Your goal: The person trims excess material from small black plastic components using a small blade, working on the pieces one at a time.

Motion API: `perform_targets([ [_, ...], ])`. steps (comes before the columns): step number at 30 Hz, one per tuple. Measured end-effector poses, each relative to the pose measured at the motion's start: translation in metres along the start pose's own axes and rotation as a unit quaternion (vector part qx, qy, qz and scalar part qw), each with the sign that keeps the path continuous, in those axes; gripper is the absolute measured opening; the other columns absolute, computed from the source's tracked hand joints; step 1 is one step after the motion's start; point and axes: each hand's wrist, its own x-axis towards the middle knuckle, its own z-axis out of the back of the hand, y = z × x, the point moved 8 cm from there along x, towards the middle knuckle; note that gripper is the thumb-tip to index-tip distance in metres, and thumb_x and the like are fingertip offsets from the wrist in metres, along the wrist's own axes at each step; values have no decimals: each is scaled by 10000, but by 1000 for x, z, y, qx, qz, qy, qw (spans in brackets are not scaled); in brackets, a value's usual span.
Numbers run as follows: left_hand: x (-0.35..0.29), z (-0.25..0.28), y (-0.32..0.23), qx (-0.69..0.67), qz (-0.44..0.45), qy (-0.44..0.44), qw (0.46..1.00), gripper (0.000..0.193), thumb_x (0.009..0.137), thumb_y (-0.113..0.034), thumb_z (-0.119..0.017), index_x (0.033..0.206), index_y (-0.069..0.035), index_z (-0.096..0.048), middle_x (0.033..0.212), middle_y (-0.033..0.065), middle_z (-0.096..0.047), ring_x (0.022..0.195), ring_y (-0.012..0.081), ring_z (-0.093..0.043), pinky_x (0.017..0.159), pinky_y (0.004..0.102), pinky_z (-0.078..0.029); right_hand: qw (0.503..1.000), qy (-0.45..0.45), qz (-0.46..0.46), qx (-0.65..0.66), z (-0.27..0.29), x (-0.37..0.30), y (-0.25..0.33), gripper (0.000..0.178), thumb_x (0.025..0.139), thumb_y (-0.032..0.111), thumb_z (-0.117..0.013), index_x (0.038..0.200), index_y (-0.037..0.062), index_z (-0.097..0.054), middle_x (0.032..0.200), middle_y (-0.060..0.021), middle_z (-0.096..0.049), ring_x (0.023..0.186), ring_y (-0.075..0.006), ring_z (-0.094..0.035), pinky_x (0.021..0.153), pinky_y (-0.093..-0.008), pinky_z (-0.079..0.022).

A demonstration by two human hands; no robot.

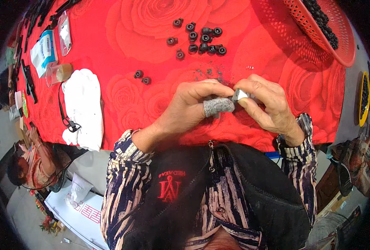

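My two hands meet over the near middle of the red rose-patterned tablecloth [151,62]. My left hand [189,100] is closed, with a grey knitted finger sleeve [218,106] on one finger; whatever it pinches is hidden. Between the thumb and fingers of my right hand [268,100] is a small white piece with a grey edge [242,95], pointing at the left fingertips; it looks like a wrapped blade. Dark crumbs [212,73] lie just beyond the hands. Farther off sits a loose group of small round black parts [205,38], and two more black parts [142,77] lie to the left.
A red plastic basket [343,54] of black parts stands at the far right. On the left are a white cloth [83,108], a plastic cup [60,74], a blue-and-white packet [44,52] and a clear bag [64,33]. Another person [37,160] sits at the left.
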Motion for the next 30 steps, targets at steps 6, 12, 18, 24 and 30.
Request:
perform_targets([
  [6, -2, -3, 4, -42, 49, 8, 998, 199, 851, -19, -613, 1048, 0, -633, 913, 49, -627, 735, 87, -585, 621, 207, -482, 1000, -25, 9, 0, 1, -2, 0, 201, 763, 4, -621, 957, -8, -572, 723, -116, -533, 602, -256, -535, 533, -335, -417],
  [12, -3, -3, 4, -41, 39, -5, 998, 204, 850, -19, -616, 1052, 4, -627, 923, 56, -625, 731, 85, -587, 616, 207, -488, 1000, -11, -1, 5, 2, 0, 1, 196, 769, 4, -617, 960, -8, -573, 719, -114, -528, 595, -251, -529, 529, -331, -409],
  [18, -3, -5, 3, -15, 30, -5, 999, 202, 850, -20, -617, 1051, -1, -628, 917, 51, -620, 733, 78, -584, 618, 205, -488, 1000, 5, -4, 24, 2, 0, -2, 188, 778, 7, -613, 962, -5, -576, 719, -115, -525, 594, -253, -528, 531, -335, -412],
  [24, -2, -3, 2, 13, 13, -25, 1000, 193, 848, -36, -628, 1039, -7, -636, 876, 30, -603, 722, 66, -564, 609, 202, -464, 1000, 3, -2, 19, 3, 1, -2, 184, 781, 10, -613, 960, -16, -580, 726, -124, -532, 601, -258, -536, 531, -339, -416],
  [30, 0, 0, -3, 88, -45, -48, 994, 187, 839, -42, -642, 1023, -12, -648, 859, 28, -603, 691, 59, -547, 597, 205, -448, 1000, -4, -7, 9, 2, -1, 0, 176, 784, 9, -617, 953, -25, -579, 738, -128, -540, 615, -262, -541, 543, -340, -423],
])
